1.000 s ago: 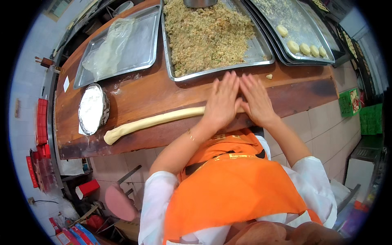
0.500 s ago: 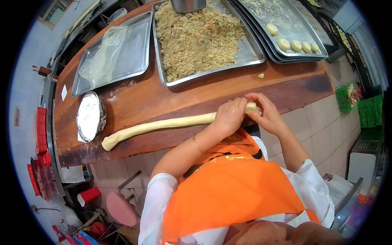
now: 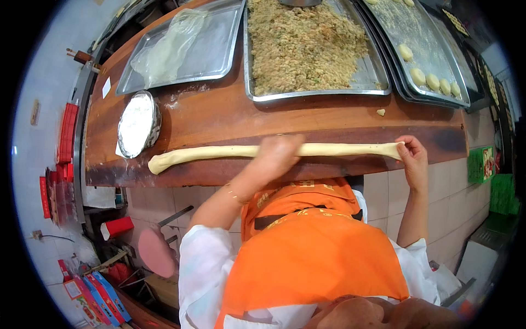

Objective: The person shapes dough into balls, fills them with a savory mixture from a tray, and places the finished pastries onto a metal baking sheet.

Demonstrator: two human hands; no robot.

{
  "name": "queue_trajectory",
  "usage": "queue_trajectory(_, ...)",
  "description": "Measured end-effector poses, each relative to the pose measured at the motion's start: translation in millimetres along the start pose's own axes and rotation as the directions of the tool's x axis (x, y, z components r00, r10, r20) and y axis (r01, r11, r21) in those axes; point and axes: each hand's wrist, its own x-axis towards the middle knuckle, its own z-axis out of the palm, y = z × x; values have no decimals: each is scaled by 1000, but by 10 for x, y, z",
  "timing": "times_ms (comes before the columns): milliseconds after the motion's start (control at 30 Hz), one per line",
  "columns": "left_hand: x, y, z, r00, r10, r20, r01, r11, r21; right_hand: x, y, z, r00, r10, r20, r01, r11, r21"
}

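A long pale dough rope (image 3: 208,153) lies along the front of the wooden table (image 3: 230,123). My left hand (image 3: 276,153), blurred, is curled over its middle. My right hand (image 3: 412,154) pinches its right end between thumb and fingers. Above the rope are a metal tray of crumbly mixture (image 3: 304,49) and, at the left, a round foil-covered container (image 3: 137,123) with a white powdery top. A small dough scrap (image 3: 381,112) lies below the right stack of trays.
A metal tray (image 3: 219,60) holds a translucent sheet. Stacked trays (image 3: 435,49) at right carry several dough balls. A pink stool (image 3: 156,252) stands below left. Green crates (image 3: 481,164) sit at right, red boxes (image 3: 66,137) at left, a metal vessel (image 3: 300,3) at top.
My hands, together earlier, have separated; the right moved rightward with the dough's end and the left sits over the middle. The rope is longer. The view has shifted, so the table appears farther right.
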Motion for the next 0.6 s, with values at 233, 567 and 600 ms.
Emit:
queue_trajectory(233,-611,-750,-882,928,-348,134,333,935,126,46,57,103,998,59,-24,-62,991,-117)
queue_trajectory(567,45,172,-160,998,47,41,-36,973,-228,-14,-138,581,830,-492,262,492,425,-760)
queue_trajectory(600,165,377,-69,991,121,49,-115,987,-116,-6,-110,566,835,-472,282,499,435,-749)
